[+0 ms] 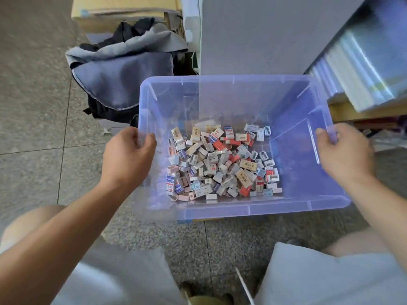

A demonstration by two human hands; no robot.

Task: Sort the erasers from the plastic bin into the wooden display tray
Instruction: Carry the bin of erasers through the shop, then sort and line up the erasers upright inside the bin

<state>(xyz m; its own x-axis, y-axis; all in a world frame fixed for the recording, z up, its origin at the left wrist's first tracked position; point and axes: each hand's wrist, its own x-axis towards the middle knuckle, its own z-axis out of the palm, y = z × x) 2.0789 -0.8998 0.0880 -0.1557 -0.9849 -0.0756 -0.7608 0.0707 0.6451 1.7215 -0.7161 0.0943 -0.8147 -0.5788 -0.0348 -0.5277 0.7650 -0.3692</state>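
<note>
A translucent blue plastic bin (242, 211) sits over the stone floor in front of my knees. Its bottom holds a heap of several small erasers (222, 166) in white, red, blue and tan wrappers. My left hand (130, 155) grips the bin's left rim, fingers curled over the edge. My right hand (343, 153) grips the right rim the same way. No wooden display tray is in view.
A grey and black backpack (123, 73) lies on the floor behind the bin's left corner, with a cardboard box (123, 12) beyond it. A grey cabinet side (264, 34) stands behind the bin. Stacked wrapped packs (361, 67) fill a shelf at the right.
</note>
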